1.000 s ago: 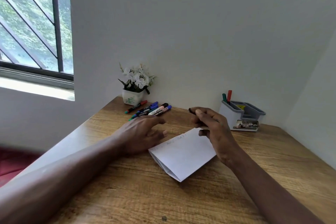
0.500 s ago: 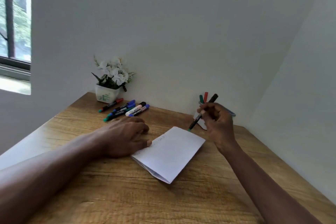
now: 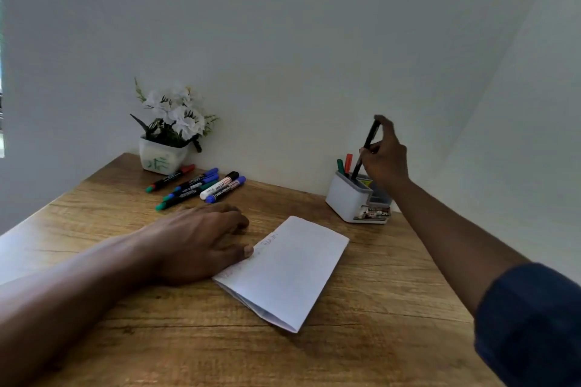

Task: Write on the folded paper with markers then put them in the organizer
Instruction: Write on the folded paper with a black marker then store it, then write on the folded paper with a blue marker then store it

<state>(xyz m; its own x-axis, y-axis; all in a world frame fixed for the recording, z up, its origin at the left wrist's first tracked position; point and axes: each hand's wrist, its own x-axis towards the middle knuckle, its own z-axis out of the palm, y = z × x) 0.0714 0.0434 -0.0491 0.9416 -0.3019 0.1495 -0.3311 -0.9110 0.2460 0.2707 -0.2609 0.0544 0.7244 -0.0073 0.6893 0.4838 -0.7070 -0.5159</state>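
The right fingertips [image 3: 382, 120] pinch a black marker [image 3: 365, 148] near its upper end, with the thumb lower on the barrel. The right hand [image 3: 386, 156] is lifted above the organizer [image 3: 345, 198]. The marker stands almost upright, and its lower end is already down inside the tall back compartment, beside a green marker [image 3: 340, 165] and a red marker [image 3: 348, 161] that stand there.

Half a second ago this marker was slanted in the same hand, low over the far corner of the folded paper [image 3: 289, 270]. A second ago the hand was at the paper itself. So writing with this marker looks finished and it is being stowed. It is not yet let go, and I cannot tell whether its tip has reached the bottom.

The left hand [image 3: 201, 239] has stayed where it was. It lies palm down on the table [image 3: 377, 342] with relaxed fingers that hold nothing, its thumb tip at the left edge of the paper. The paper lies flat in the middle of the table with its fold toward the person, and faint writing shows near its upper left edge.

Beyond the left hand, a cluster of loose markers [image 3: 201, 185] lies by the flower pot [image 3: 162, 159] at the wall, well apart from the organizer. By my judgement most of the task remains, since each of these is still to be used and put away.
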